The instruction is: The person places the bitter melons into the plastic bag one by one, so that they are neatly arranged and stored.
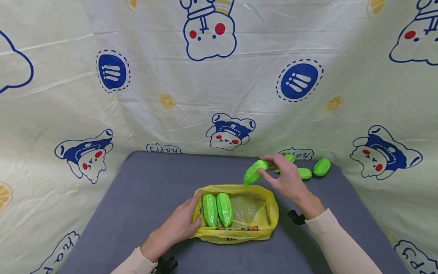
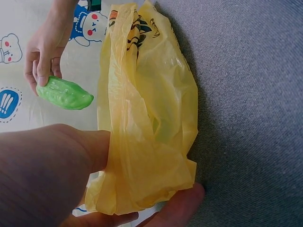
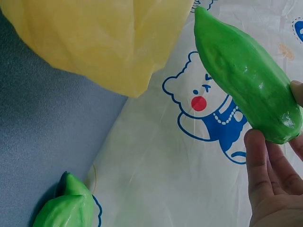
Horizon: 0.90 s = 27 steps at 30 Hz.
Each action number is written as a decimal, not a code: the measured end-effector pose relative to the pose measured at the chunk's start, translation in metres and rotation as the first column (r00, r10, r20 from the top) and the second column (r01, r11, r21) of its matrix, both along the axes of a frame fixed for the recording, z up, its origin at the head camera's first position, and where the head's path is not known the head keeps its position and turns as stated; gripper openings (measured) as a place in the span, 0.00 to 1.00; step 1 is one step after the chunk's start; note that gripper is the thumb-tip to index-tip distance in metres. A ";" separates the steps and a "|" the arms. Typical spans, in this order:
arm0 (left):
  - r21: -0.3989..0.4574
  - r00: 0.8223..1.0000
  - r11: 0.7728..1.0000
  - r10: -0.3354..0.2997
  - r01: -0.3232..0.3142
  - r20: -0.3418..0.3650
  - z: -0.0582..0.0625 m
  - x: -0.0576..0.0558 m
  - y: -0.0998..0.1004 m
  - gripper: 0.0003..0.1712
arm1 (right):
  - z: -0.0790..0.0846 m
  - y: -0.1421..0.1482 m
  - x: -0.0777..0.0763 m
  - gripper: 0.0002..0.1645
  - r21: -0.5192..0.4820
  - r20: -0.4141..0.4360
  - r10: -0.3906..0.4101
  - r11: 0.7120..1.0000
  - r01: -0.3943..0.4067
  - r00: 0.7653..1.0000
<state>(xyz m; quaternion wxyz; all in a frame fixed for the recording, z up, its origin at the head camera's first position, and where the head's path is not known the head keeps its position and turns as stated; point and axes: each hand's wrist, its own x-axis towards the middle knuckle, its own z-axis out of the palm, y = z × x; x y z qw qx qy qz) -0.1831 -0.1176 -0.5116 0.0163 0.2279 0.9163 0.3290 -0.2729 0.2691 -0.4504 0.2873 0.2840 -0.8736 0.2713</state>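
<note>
Head view: my left hand (image 1: 183, 219) is at the nine o'clock end of the yellow bag (image 1: 273, 213), thumb and fingers apart and touching the plastic; I cannot tell whether they pinch it or only steady it. My right hand (image 1: 287, 179) pinches a green vegetable (image 1: 254, 173) by its blunter end between thumb and fingers, the narrow tip pointing down toward seven o'clock. It hangs at one o'clock from the bag's middle, close to the far rim, and the left wrist view shows it apart from the plastic.

Inside the bag, whose mouth stands open, a first vegetable (image 1: 210, 210) and a second vegetable (image 1: 224, 210) lie side by side in the nine o'clock half, their long axes running twelve to six; bare lining shows toward three o'clock. Farther out, at about two o'clock, a group of loose vegetables (image 1: 321, 167) sits near the far edge of the grey tabletop (image 1: 147, 182), partly hidden by my right hand. Beyond it rises a printed sheet (image 1: 137, 114).

I judge the step in hand to be carrying a third vegetable to the bag. The next move calls for bringing it over the rim, lowering it beside the pair and loosening the pinch, with my left hand keeping the mouth wide.
</note>
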 end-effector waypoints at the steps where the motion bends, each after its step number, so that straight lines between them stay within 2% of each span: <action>1: 0.000 1.000 1.000 0.001 -0.001 0.002 0.000 0.000 0.000 0.54 | 0.000 -0.001 0.000 0.29 -0.002 -0.002 0.003 1.000 -0.003 1.000; 6: 0.002 1.000 1.000 0.007 -0.007 0.008 0.000 0.000 0.000 0.54 | 0.001 -0.005 0.004 0.28 -0.016 0.013 0.017 1.000 -0.017 1.000; 17: 0.021 1.000 1.000 0.009 -0.009 0.015 0.001 0.000 -0.001 0.53 | 0.004 -0.014 0.010 0.25 -0.025 0.174 0.039 0.999 -0.035 0.984; 27: 0.024 1.000 1.000 0.011 -0.012 0.019 0.000 -0.001 -0.001 0.54 | 0.002 -0.022 0.011 0.23 -0.019 0.314 0.060 0.998 -0.057 0.948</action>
